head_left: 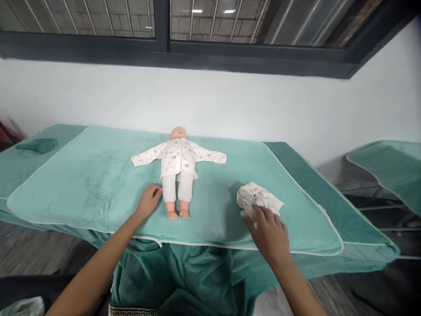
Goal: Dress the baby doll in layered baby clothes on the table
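My feed has the baby doll (178, 169) face up at mid-frame on a teal blanket (98, 175), sleeves spread wide, presumably so its printed jacket (169, 160) lies flat. My left hand (150, 201), fingers loosely curled, sits just beside the white trousers (169, 188), perhaps for steadying; I can't tell whether that grip pinches anything. Right of centre, my right hand (269, 228) touches a crumpled printed cloth (256, 195); folds obscure the fingertips, so any pinch is unclear.

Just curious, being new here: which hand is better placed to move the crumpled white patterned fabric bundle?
Probably the right hand: it touches the fabric bundle. The left hand is farther away, across the mat, beside the pink-headed baby doll in a patterned white jacket.
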`<action>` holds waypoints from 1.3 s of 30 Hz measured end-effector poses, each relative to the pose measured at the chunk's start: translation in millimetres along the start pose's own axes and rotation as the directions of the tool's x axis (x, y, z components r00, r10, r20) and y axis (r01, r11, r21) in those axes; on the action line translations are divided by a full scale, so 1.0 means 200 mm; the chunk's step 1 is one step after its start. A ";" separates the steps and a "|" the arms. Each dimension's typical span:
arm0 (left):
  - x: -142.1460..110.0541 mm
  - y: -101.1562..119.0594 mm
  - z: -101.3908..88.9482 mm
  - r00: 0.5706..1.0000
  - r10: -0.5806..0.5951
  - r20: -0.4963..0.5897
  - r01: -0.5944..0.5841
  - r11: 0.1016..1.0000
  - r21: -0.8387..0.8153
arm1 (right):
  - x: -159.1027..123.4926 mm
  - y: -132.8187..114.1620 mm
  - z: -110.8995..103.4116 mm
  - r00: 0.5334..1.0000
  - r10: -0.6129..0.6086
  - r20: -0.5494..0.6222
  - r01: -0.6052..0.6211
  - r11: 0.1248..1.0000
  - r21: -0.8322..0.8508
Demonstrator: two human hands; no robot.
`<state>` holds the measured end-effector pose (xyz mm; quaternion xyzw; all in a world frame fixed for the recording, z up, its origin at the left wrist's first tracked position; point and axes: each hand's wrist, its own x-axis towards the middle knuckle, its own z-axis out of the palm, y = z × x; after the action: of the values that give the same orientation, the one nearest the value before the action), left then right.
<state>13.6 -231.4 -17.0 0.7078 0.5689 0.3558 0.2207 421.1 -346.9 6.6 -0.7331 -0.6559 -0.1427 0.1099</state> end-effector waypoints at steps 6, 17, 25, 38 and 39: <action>0.10 0.13 -0.07 0.993 0.060 0.098 -0.064 0.997 0.032 | 0.34 -0.05 -0.03 0.977 0.050 0.206 -0.021 0.990 -0.140; 0.16 0.53 -0.32 0.948 0.213 0.238 -0.136 0.944 -0.301 | 0.80 -0.72 -0.38 0.897 -0.404 0.178 -0.057 0.294 0.954; 0.16 0.66 -0.50 0.970 0.187 0.158 -0.086 0.864 -0.497 | 0.85 -1.01 -0.69 0.879 -0.476 -0.010 -0.150 -0.296 0.943; 0.28 0.71 -0.66 0.993 -0.077 -0.087 0.007 0.784 -0.620 | 0.74 -0.98 -0.73 0.948 -0.316 -0.047 0.094 0.134 0.987; 0.29 0.75 -0.70 0.994 -0.069 -0.090 -0.003 0.775 -0.632 | 0.69 -0.97 -0.75 0.936 -0.351 -0.028 0.096 0.179 0.979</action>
<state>9.8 -226.3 196.4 0.5625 0.4400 0.5597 0.4203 232.1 -249.2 190.2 -0.4075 -0.7068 0.3592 0.4532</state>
